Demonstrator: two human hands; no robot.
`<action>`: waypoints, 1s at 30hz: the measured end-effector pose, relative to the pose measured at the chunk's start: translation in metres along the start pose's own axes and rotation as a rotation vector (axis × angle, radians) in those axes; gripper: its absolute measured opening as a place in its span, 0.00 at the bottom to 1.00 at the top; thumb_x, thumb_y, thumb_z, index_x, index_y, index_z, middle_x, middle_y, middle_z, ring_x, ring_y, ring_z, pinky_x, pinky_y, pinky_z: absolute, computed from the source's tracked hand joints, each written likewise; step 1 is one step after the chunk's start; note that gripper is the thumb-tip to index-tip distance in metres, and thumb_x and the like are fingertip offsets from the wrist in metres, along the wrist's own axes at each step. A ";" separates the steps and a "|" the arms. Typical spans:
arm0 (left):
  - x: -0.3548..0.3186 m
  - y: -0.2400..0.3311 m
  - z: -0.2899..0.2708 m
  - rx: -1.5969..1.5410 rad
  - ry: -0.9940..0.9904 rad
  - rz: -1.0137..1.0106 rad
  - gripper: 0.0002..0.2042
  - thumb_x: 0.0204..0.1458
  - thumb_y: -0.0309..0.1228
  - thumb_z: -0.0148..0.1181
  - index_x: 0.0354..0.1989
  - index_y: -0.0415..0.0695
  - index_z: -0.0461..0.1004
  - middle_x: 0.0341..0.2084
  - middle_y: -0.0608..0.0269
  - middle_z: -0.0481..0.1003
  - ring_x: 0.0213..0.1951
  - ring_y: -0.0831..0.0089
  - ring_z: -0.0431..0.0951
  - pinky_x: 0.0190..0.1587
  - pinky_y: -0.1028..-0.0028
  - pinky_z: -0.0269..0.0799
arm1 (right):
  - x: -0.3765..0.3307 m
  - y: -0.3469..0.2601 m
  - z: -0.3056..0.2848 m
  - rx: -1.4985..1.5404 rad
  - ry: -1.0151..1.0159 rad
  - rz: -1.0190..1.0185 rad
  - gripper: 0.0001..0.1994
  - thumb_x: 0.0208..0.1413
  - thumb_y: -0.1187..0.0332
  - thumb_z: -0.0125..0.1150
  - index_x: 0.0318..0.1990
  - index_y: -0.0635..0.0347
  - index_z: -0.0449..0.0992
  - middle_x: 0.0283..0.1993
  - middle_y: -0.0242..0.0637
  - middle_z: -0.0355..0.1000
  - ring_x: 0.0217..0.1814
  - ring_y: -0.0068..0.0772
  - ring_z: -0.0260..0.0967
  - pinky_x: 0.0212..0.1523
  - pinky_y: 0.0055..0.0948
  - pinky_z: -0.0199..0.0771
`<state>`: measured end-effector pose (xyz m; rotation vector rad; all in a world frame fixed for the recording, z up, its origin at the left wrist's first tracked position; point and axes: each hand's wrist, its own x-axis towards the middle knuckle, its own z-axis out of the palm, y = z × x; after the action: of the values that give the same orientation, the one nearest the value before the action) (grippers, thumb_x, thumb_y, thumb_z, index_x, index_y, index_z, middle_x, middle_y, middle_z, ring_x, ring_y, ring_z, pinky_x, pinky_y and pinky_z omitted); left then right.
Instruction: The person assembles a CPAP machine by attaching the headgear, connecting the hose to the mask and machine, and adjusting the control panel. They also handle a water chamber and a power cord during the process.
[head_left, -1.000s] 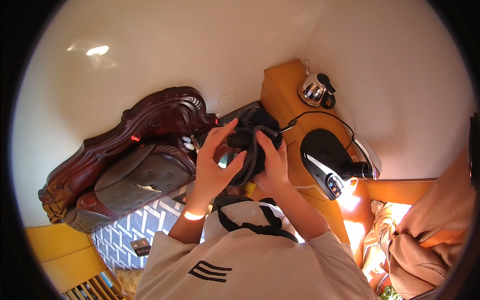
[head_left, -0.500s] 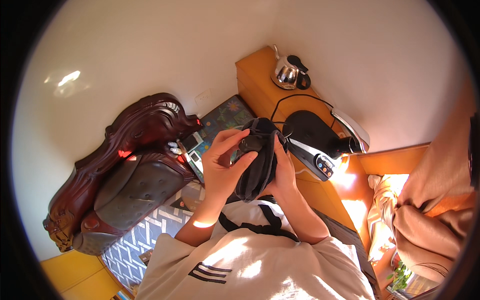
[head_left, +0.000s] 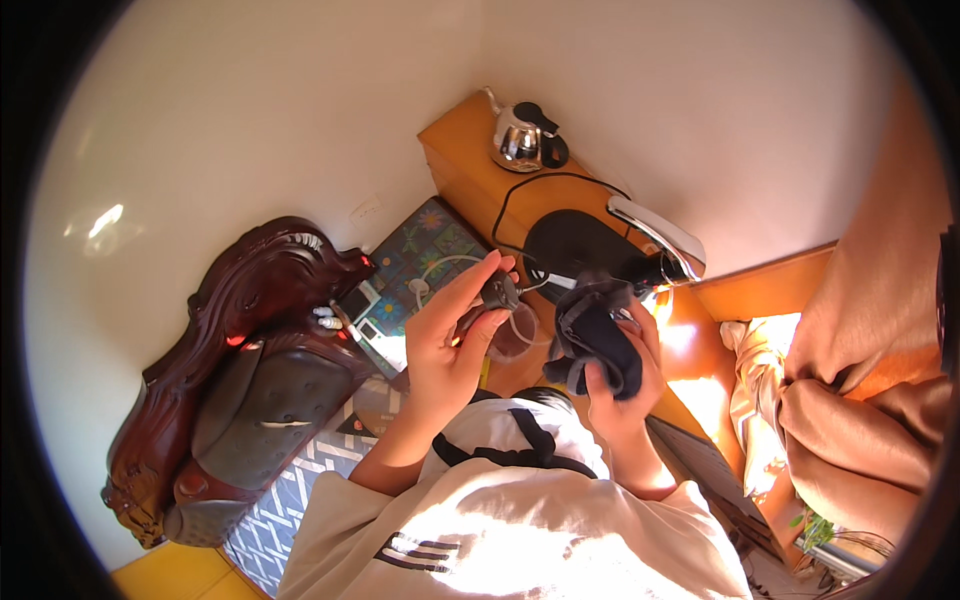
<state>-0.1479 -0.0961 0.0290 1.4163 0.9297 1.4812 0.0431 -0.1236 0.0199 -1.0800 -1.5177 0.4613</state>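
Note:
My left hand (head_left: 445, 335) is closed, pinching a small dark rounded piece (head_left: 500, 290) between thumb and fingertips. What kind of piece it is, I cannot make out. To its right, my right hand (head_left: 632, 375) grips a crumpled dark cloth item (head_left: 598, 340) with grey edging, which hangs folded over the fingers. The piece and the cloth are apart. Behind the left hand a thin pale cable (head_left: 432, 268) loops over a low flowered surface.
A silver kettle (head_left: 520, 140) stands on the wooden cabinet (head_left: 455, 135). Beside it is a black-and-white desk lamp (head_left: 655, 235) with a black base. A carved dark bed headboard (head_left: 270, 260) lies to the left, a brown curtain (head_left: 860, 320) to the right.
The small dark piece has come away from the cloth in my left hand. My right hand has moved right and lower with the cloth, now more crumpled. The view has shifted slightly.

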 end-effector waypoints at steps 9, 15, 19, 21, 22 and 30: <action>0.030 0.014 0.008 0.088 -0.048 0.068 0.22 0.52 0.15 0.52 0.58 0.28 0.65 0.49 0.44 0.73 0.48 0.61 0.77 0.53 0.67 0.72 | 0.029 -0.001 0.002 -0.121 -0.307 -0.309 0.21 0.31 0.69 0.68 0.41 0.57 0.81 0.50 0.37 0.76 0.35 0.39 0.71 0.35 0.29 0.73; 0.031 0.022 0.017 0.028 -0.197 -0.033 0.20 0.52 0.14 0.54 0.56 0.29 0.67 0.49 0.48 0.74 0.50 0.66 0.76 0.55 0.71 0.68 | 0.050 -0.012 -0.008 -0.068 -0.013 -0.174 0.20 0.33 0.72 0.69 0.40 0.60 0.81 0.48 0.42 0.77 0.31 0.37 0.69 0.36 0.30 0.72; 0.037 0.015 0.018 -0.096 -0.154 -0.146 0.18 0.54 0.17 0.54 0.54 0.29 0.68 0.48 0.50 0.74 0.51 0.69 0.74 0.54 0.73 0.68 | 0.036 -0.004 0.002 -0.070 -0.155 -0.207 0.22 0.32 0.72 0.67 0.43 0.56 0.81 0.51 0.38 0.76 0.30 0.38 0.66 0.36 0.30 0.73; 0.042 0.008 0.015 -0.139 -0.151 -0.214 0.18 0.53 0.17 0.53 0.54 0.29 0.68 0.48 0.49 0.75 0.50 0.69 0.75 0.54 0.73 0.69 | 0.031 0.008 -0.009 0.029 -0.266 -0.173 0.22 0.31 0.73 0.67 0.43 0.56 0.81 0.52 0.39 0.75 0.30 0.38 0.67 0.36 0.30 0.73; 0.042 0.008 0.018 -0.094 -0.183 -0.211 0.18 0.53 0.17 0.53 0.53 0.29 0.69 0.47 0.49 0.75 0.49 0.68 0.75 0.54 0.73 0.69 | 0.029 0.008 -0.014 0.022 -0.203 -0.119 0.23 0.31 0.73 0.66 0.43 0.57 0.81 0.52 0.40 0.75 0.31 0.39 0.67 0.35 0.30 0.73; 0.053 -0.012 0.021 -0.106 -0.126 -0.229 0.16 0.59 0.29 0.54 0.52 0.31 0.69 0.47 0.50 0.74 0.46 0.63 0.77 0.53 0.68 0.72 | 0.019 0.006 -0.015 0.154 -0.292 0.011 0.24 0.32 0.74 0.63 0.45 0.57 0.79 0.53 0.38 0.74 0.40 0.43 0.72 0.42 0.35 0.75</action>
<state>-0.1247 -0.0435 0.0379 1.2658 0.8901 1.2387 0.0608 -0.1092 0.0292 -0.9302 -1.6998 0.7575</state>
